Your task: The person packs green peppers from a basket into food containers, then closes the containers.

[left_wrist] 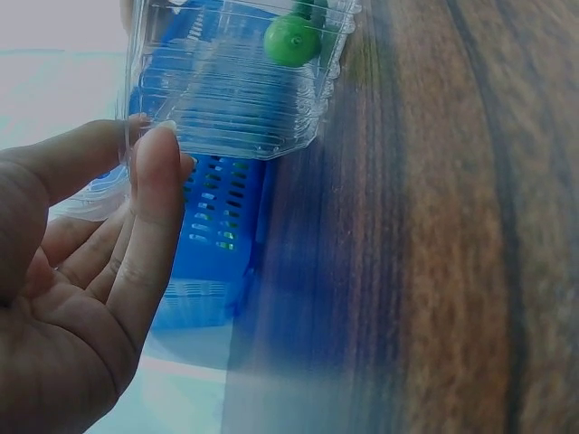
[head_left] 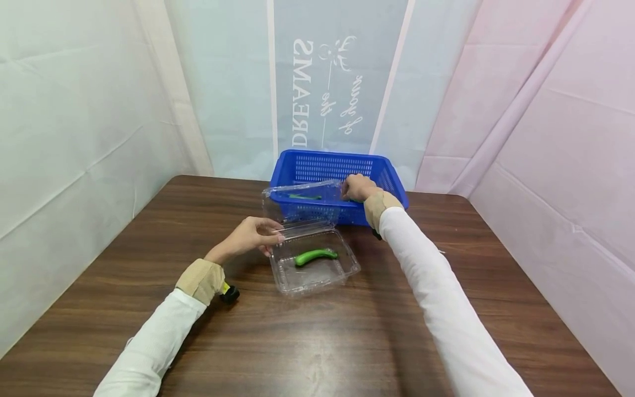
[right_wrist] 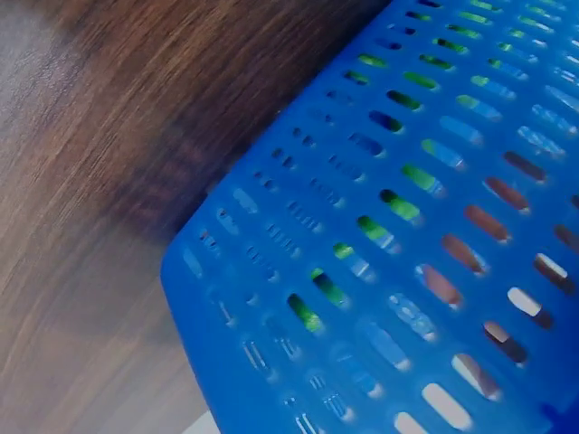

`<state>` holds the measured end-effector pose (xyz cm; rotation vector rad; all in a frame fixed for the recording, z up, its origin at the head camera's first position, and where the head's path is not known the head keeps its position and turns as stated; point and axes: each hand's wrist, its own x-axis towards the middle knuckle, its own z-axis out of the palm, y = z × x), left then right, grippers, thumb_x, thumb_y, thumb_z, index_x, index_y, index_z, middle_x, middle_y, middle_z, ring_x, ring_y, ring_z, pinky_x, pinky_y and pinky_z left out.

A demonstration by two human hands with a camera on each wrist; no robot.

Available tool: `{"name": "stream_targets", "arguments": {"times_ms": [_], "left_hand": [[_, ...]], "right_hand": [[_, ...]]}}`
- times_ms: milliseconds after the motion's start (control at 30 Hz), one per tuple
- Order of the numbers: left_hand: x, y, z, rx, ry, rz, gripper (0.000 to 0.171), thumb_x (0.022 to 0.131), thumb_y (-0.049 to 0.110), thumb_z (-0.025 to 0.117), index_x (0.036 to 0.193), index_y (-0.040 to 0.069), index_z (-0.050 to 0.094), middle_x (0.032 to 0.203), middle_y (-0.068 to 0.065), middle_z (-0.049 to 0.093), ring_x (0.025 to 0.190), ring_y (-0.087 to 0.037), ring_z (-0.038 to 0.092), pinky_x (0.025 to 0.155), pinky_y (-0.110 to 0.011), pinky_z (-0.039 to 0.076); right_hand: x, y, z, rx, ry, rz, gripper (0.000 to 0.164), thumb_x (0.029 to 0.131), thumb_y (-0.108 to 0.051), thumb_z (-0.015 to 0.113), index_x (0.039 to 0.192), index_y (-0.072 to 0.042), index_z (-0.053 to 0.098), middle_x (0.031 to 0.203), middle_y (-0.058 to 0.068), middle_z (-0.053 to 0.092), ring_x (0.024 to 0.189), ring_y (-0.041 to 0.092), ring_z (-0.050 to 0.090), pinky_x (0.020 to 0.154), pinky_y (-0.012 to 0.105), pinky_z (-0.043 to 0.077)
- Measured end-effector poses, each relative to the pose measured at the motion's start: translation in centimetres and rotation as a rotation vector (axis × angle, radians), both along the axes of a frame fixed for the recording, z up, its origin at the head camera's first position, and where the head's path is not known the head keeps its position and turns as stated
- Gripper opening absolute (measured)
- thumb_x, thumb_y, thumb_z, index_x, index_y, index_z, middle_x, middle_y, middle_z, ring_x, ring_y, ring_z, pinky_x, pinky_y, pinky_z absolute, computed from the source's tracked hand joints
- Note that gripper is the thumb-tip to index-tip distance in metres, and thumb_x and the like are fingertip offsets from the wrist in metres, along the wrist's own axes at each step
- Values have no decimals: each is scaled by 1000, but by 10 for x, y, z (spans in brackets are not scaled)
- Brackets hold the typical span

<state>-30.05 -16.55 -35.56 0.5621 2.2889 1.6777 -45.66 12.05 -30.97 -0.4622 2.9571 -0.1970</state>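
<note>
A clear plastic clamshell box stands on the table with its lid raised against the blue basket. One curved green vegetable, long and slim like a chili or small eggplant, lies in its base. My left hand pinches the box's left edge near the hinge between thumb and fingers. Over the front wall of the blue plastic basket, my right hand reaches inside with fingers pointing down. The basket wall hides its fingertips, so I cannot tell what they hold. Green pieces show through the slots in the right wrist view.
The basket stands at the back of the brown wooden table, before a printed curtain. Another green vegetable shows through the raised lid. White cloth hangs on both sides.
</note>
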Motion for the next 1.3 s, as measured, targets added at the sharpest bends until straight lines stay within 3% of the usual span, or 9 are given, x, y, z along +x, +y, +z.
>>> {"name": "stream_targets", "arguments": {"times_ms": [400,733,967,1200,1300], "left_hand": [[0,-1,0,0,4,-6,42,78,9,68,112,-10,53,93,-28,60,60,-33,61,63,-58,49],[0,-1,-1,9,0,-9,41,79,8,67,113,-10,52,93,-28,60,60,-33,61,63,-58,49],[-3,-1,-2,1,-3,-4,40,79,8,67,112,-10,53,93,-27,60,59,-33,61,63,-57,49],[-18,-4,-21,8,1,-5,44,77,12,69,113,-7,54,91,-26,61,59,-34,60,60,-56,50],[-19,-5,-25,-7,13,5,46,76,17,70,113,-5,55,91,-24,62,58,-31,61,59,-53,51]], "right_hand": [[-6,6,-8,76,-112,54,24,86,-6,47,105,-5,61,109,13,57,96,26,52,80,38,47],[-21,4,-19,107,-115,88,21,87,-9,48,104,-4,59,106,14,57,95,27,52,81,39,45],[-18,1,-19,99,-130,93,28,87,-7,48,114,-4,56,116,17,53,106,30,47,88,42,42],[-18,1,-18,97,-137,101,26,87,-12,53,111,-4,57,114,18,52,104,32,47,86,44,41],[-34,0,-28,98,-187,62,25,86,-10,55,110,-4,57,114,18,52,103,32,47,82,44,43]]}}
